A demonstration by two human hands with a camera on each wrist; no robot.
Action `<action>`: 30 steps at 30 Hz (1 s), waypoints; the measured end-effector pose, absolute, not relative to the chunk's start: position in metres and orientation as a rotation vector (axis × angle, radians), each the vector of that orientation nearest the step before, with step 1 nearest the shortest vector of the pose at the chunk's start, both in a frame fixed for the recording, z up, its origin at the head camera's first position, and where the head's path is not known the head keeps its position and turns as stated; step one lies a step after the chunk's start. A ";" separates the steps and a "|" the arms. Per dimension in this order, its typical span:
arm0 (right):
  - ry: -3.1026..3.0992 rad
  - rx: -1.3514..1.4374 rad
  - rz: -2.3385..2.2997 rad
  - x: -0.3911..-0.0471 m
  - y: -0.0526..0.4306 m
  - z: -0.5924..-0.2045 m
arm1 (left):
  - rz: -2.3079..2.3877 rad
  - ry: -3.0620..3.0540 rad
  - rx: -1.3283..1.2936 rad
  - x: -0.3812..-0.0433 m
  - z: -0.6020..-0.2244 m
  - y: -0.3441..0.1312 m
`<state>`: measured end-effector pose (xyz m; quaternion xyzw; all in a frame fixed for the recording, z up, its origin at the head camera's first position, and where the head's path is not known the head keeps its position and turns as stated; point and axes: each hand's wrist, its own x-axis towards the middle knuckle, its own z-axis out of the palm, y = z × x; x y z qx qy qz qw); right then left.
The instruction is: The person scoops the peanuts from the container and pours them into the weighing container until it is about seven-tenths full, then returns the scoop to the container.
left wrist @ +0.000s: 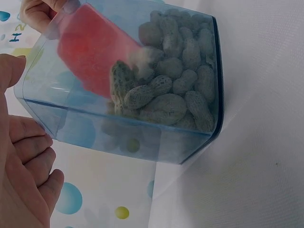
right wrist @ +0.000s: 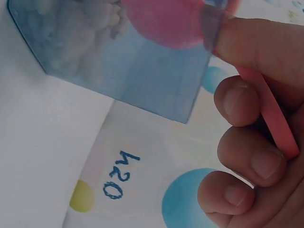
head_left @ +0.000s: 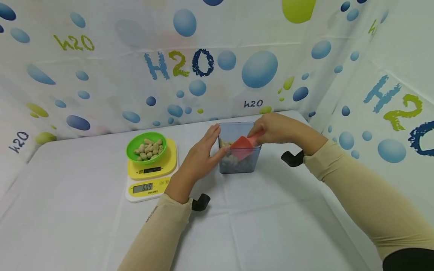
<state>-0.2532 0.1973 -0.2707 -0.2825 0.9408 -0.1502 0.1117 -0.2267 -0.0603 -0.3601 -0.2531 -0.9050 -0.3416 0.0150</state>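
Observation:
A clear bluish bin (head_left: pixel 236 165) stands on the table with unshelled peanuts (left wrist: pixel 164 90) in its lower part. My right hand (head_left: pixel 276 130) grips the handle of a red scoop (head_left: pixel 242 145) with curled fingers. The scoop's bowl is inside the bin, tilted down toward the peanuts; in the left wrist view its lip reaches them. My left hand (head_left: pixel 200 154) rests at the bin's left side, fingers fairly straight, thumb by the near rim. In the right wrist view the scoop's handle (right wrist: pixel 273 114) runs across the palm.
Left of the bin, a yellow and white kitchen scale (head_left: pixel 152 171) carries a green bowl (head_left: pixel 130 148) of peanuts. Its display (head_left: pixel 142 188) seems to read 609; any decimal point is unclear. A white curtain (head_left: pixel 217 98) with blue and green dots hangs behind the white-covered table (head_left: pixel 257 226).

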 end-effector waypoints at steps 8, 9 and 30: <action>2.796 -0.887 -0.441 -0.250 0.203 -0.266 | -1.054 -2.799 -0.805 -0.228 -0.358 -0.058; 2.814 -0.896 -0.435 -0.250 0.203 -0.266 | -1.057 -2.799 -0.802 -0.228 -0.358 -0.058; 2.958 -1.044 -0.227 -0.239 0.187 -0.273 | -1.057 -2.826 -0.782 -0.228 -0.361 -0.060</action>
